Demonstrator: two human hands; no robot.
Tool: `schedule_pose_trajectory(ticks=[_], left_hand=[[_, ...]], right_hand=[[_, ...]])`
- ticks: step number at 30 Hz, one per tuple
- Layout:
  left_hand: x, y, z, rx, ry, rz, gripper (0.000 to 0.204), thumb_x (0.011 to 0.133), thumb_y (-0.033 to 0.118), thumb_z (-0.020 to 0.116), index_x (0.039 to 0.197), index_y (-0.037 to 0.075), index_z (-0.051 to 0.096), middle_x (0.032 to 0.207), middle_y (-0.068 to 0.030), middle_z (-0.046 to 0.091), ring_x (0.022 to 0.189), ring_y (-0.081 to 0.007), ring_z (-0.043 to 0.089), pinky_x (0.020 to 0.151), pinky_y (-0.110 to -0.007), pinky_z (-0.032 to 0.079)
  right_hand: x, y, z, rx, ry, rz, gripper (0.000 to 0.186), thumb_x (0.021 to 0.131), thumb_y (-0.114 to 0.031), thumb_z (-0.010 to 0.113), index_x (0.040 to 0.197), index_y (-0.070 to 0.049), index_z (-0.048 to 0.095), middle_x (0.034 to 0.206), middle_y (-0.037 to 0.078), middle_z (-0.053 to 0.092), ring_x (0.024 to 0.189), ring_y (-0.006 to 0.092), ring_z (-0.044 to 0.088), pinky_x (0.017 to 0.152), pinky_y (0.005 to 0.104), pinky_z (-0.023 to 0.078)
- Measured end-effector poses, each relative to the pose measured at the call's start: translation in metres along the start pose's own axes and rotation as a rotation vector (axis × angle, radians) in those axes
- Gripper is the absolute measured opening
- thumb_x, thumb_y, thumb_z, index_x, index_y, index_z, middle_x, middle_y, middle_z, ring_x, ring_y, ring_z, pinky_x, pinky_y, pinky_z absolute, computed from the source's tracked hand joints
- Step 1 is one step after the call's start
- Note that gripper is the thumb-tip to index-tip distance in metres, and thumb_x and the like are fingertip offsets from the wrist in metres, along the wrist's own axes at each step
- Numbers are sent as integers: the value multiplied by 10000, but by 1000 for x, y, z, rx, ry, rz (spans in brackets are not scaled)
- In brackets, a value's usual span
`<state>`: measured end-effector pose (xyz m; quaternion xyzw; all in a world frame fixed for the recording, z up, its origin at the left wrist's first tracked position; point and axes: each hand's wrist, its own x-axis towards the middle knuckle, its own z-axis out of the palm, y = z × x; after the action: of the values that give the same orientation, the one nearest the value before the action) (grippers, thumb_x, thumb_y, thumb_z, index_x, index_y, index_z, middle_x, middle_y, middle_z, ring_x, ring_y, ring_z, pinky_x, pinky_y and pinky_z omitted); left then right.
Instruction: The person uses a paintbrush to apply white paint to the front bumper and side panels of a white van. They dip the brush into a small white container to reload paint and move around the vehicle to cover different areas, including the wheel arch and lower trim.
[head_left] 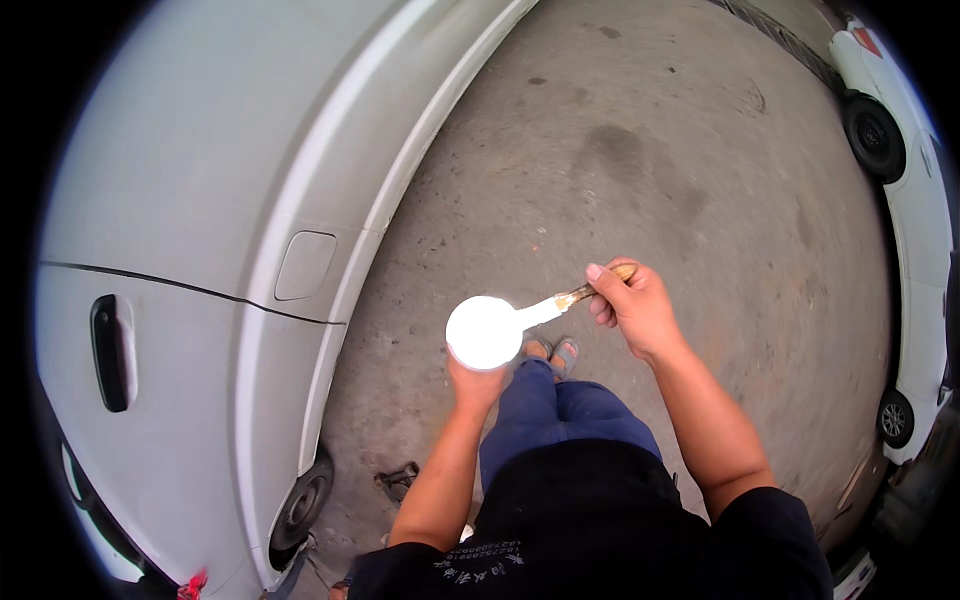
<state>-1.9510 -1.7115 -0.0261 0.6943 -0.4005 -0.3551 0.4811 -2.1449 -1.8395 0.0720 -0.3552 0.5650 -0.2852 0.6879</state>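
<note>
My left hand (472, 380) is closed around a round container (483, 332), whose top shows as bright white, its detail washed out. Most of those fingers are hidden under it. My right hand (628, 308) grips a brush (575, 296) with a worn tan handle. The brush's white-coated end reaches left to the container's right edge; whether it touches the white contents I cannot tell. Both hands are held out over the concrete floor, above my legs and sandalled feet.
A silver van body (180, 180) with a black handle fills the left side. A white car (915, 260) stands along the far right. A dark metal object (395, 483) lies on the concrete floor (640, 120) beside the van's wheel. A small red item (192, 585) shows at lower left.
</note>
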Motion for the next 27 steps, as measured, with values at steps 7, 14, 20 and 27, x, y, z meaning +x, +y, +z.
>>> schedule_pose_trajectory(ticks=[7, 14, 20, 27], left_hand=[[62, -45, 18, 72, 14, -68, 547, 675, 63, 756, 1165, 2, 521, 1118, -117, 593, 1033, -221, 570, 907, -341, 429], [117, -137, 42, 184, 83, -63, 603, 657, 42, 760, 1197, 25, 492, 1137, -100, 566, 1064, -231, 548, 941, -346, 409], [162, -238, 74, 157, 215, -64, 584, 680, 17, 749, 1203, 18, 489, 1137, -101, 567, 1054, -214, 553, 928, -335, 422], [202, -329, 86, 217, 330, 42, 588, 683, 35, 760, 1204, 9, 489, 1143, -101, 569, 1060, -211, 551, 926, -340, 422]], right_hand=[[90, 7, 19, -66, -82, 27, 233, 874, -255, 627, 759, -62, 565, 597, 17, 571, 502, 71, 512, 460, 204, 392], [209, 57, 14, -34, -190, 112, 249, 867, -276, 644, 794, -47, 581, 620, 14, 564, 533, 72, 511, 492, 205, 403], [332, 129, 25, -114, -378, 84, 271, 869, -309, 640, 802, -54, 576, 624, 18, 578, 528, 67, 526, 482, 206, 407], [431, 184, 46, -121, -507, 27, 247, 877, -293, 624, 798, -65, 577, 613, 12, 582, 512, 67, 530, 470, 196, 404]])
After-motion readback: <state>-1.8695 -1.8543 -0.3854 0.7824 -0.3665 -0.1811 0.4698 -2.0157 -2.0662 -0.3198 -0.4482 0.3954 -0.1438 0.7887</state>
